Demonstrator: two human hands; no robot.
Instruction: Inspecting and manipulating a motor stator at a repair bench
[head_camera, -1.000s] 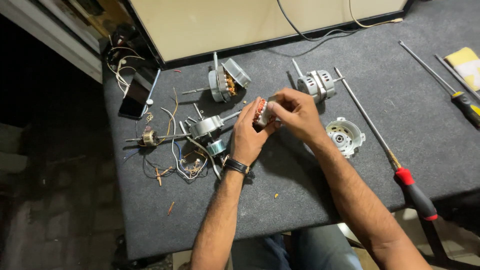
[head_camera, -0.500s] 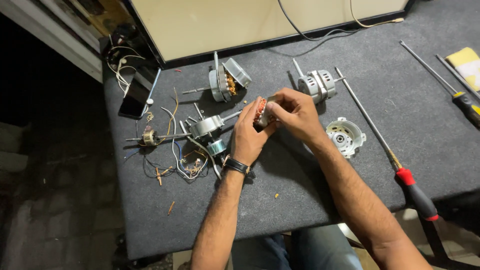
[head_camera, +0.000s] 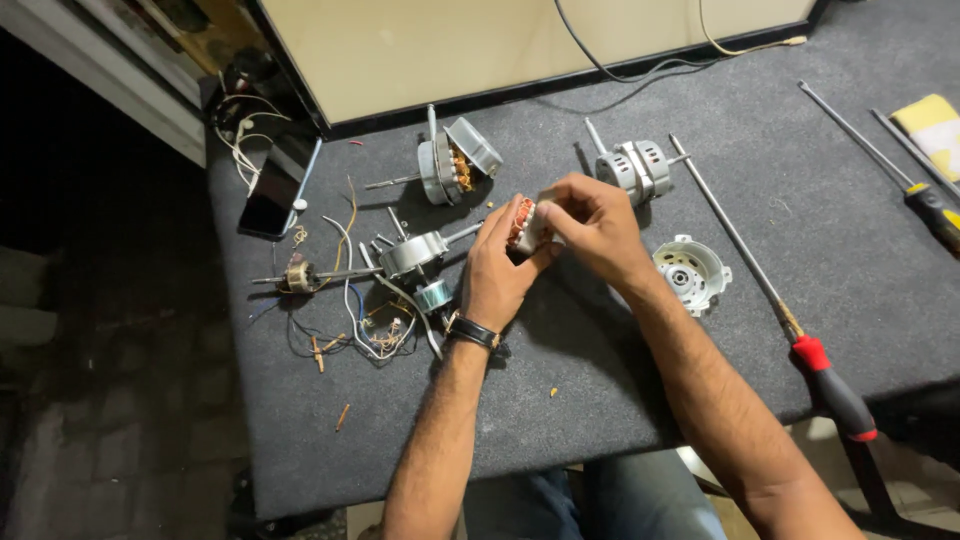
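Two hands are meeting over the middle of the dark grey table (head_camera: 560, 440), both closing on one small motor stator (head_camera: 524, 224) w/ copper-coloured windings showing. The left hand (head_camera: 497, 270), wearing a dark wrist strap, is cupping the stator from below and the left, its grip clamped on it; the right hand (head_camera: 592, 224) is coming in from the right, fingers pinching the stator's pale top edge, grip also shut on it. The stator is being held just above the table surface, approx. at centre. Just left of the left hand a metal motor w/ shaft (head_camera: 412, 254) is lying among loose coloured wires (head_camera: 365, 325). Behind it, another motor w/ open housing (head_camera: 450, 165) is sitting tilted. Right of the hands, a grey ribbed motor (head_camera: 632, 168) is lying near a round pale end cap (head_camera: 691, 272). A long red-handled screwdriver (head_camera: 832, 388) is lying diagonally at the right side, well apart from the hands. A black phone (head_camera: 270, 202) is resting near the table's left edge.
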